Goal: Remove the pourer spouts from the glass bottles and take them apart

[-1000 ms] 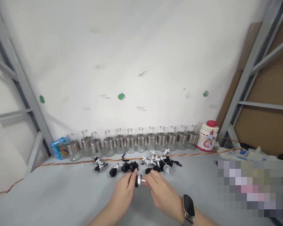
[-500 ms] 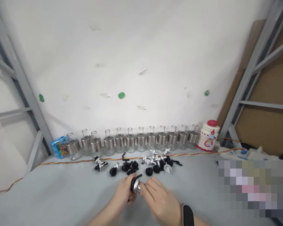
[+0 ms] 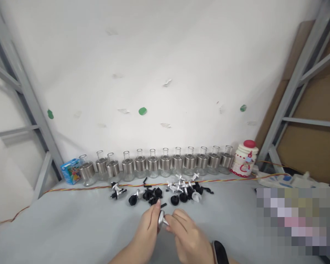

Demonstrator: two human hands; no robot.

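Observation:
Between my hands, over the front of the table, is a silver and black bottle pourer (image 3: 161, 219). My left hand (image 3: 148, 225) closes around its black side, with the thumb up along it. My right hand (image 3: 188, 233) pinches the narrow silver spout end from the right, its fingers bent together; a dark band circles that wrist. The black part of the pourer is mostly covered by my left fingers. Just beyond my fingertips lie loose black stoppers (image 3: 175, 200) and, behind them, a pile of silver and white pourer parts (image 3: 183, 187).
Glass bottles (image 3: 153, 163) with steel sleeves line the wall. A blue box (image 3: 70, 171) stands at the left end, a cream jar with a red lid (image 3: 244, 159) at the right. A red-yellow cable (image 3: 99, 187) crosses the table; metal frame posts flank it.
My left hand has turned, its thumb now raised over the pourer, hiding more of the black part. The pourer has turned slightly, and my right hand still pinches its spout end.

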